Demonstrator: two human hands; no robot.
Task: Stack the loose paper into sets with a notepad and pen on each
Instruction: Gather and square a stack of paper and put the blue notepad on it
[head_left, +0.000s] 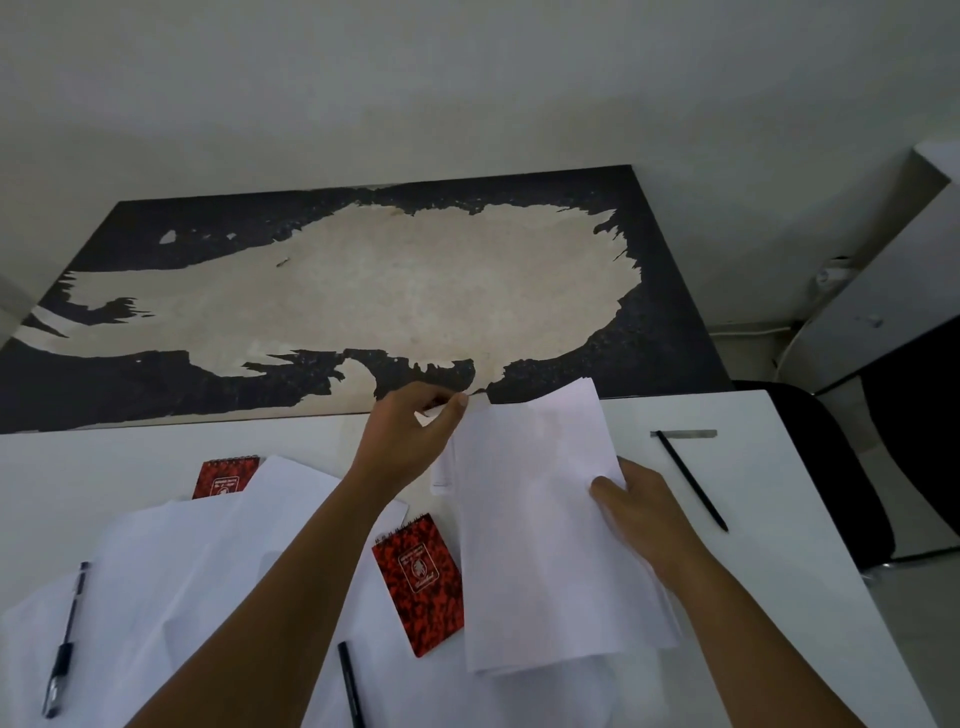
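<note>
Early stage: one sheaf of paper (540, 525) is pinched at its far corner by the left hand (410, 441), gripped at the side by the right hand (639, 509), above the tabletop (779, 571) middle. Notepads (420, 587), pens (691, 480), loose sheets (182, 582) left unsorted.

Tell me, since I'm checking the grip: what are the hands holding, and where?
Both hold the paper stack: the left hand pinches its far left corner, the right hand grips its right edge.
</note>
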